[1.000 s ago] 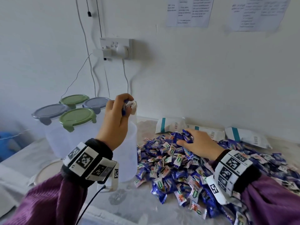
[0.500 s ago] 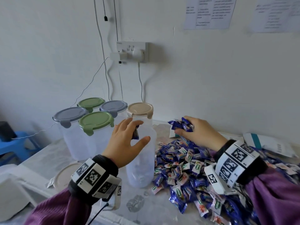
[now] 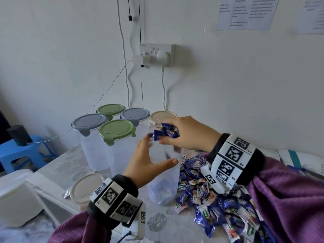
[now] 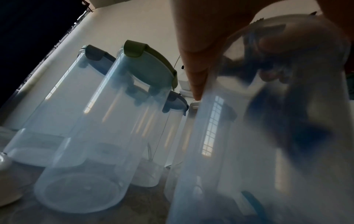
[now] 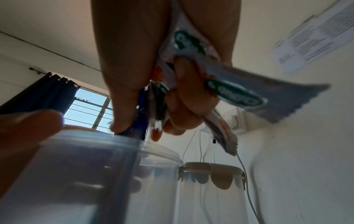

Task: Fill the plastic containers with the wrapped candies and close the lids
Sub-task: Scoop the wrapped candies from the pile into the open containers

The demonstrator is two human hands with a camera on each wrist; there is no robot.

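A tall clear open container (image 3: 163,179) stands on the table with a few wrapped candies at its bottom. My left hand (image 3: 160,149) grips its upper wall, thumb in front and fingers on the far left side; the left wrist view shows these fingers (image 4: 195,63) against the container (image 4: 220,151). My right hand (image 3: 165,137) holds a bunch of blue wrapped candies (image 3: 167,131) just over the container's mouth. In the right wrist view the candies (image 5: 235,94) hang above the container's rim (image 5: 114,145). The candy pile (image 3: 219,199) lies to the right.
Several closed containers stand behind and left: grey lid (image 3: 89,122), green lid (image 3: 116,128), beige lid (image 3: 163,116). A loose beige lid (image 3: 85,186) lies on the table at the front left. White bags (image 3: 294,160) lie against the wall. Cables hang from a wall socket (image 3: 156,53).
My right hand lifted a handful of candies from the pile to above the container's mouth. My left hand let its candies go and came down to grip the container.
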